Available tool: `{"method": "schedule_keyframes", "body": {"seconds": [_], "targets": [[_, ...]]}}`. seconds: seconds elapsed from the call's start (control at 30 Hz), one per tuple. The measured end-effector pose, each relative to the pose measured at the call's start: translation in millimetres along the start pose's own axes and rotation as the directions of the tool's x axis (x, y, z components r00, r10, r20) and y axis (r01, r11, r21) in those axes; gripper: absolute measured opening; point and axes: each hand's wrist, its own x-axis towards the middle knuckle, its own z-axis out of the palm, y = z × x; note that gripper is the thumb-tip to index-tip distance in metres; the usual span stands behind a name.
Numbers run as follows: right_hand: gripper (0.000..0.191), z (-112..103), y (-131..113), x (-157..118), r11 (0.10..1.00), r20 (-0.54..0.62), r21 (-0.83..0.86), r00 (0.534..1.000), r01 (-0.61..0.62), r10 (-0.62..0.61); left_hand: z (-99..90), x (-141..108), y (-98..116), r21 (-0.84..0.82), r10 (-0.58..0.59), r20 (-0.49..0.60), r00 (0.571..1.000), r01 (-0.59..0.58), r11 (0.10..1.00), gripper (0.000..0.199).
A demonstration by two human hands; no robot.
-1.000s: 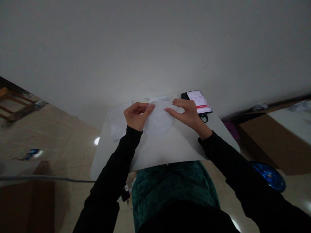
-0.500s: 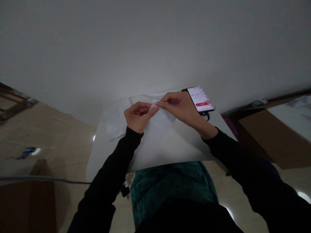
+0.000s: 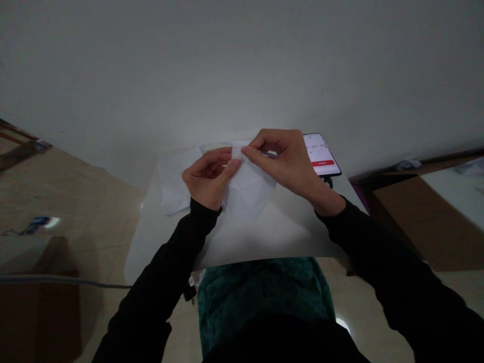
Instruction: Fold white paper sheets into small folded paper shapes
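Between my hands is a folded piece of thin white paper (image 3: 249, 189), its top corner pinched and creased. My left hand (image 3: 207, 175) holds its left side between thumb and fingers. My right hand (image 3: 282, 161) grips the top corner between thumb and forefinger. A second flat white sheet (image 3: 174, 180) lies under and to the left of the fold, partly hidden by my left hand. A smartphone (image 3: 321, 154) lies just beyond my right hand, its screen lit with a red bar.
The white table (image 3: 159, 242) stands over a beige tiled floor (image 3: 83, 212), with a white wall (image 3: 242, 65) beyond it. A teal cloth (image 3: 264, 297) covers my lap. A cardboard box (image 3: 427, 222) stands to the right, and a grey cable (image 3: 64, 279) runs at the left.
The paper is now lifted and folded to a pointed corner. My right hand has moved up and left, away from the phone, and both hands are closer together. The view has shifted slightly.
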Motion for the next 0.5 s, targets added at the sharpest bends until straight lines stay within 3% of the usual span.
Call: {"method": "schedule_keyframes", "body": {"seconds": [0.23,0.5], "targets": [[0.026,-6,-4,3,0.999,0.002,-0.038,1.000,0.024,-0.024,-6.9,9,3,0.047,0.018,0.047,0.999,-0.020,0.999,0.026],[0.020,-12,-12,2,0.993,0.029,-0.103,0.998,0.058,-0.055,-7.1,9,6,0.040,-0.010,-0.001,1.000,0.010,0.999,0.024]]}}
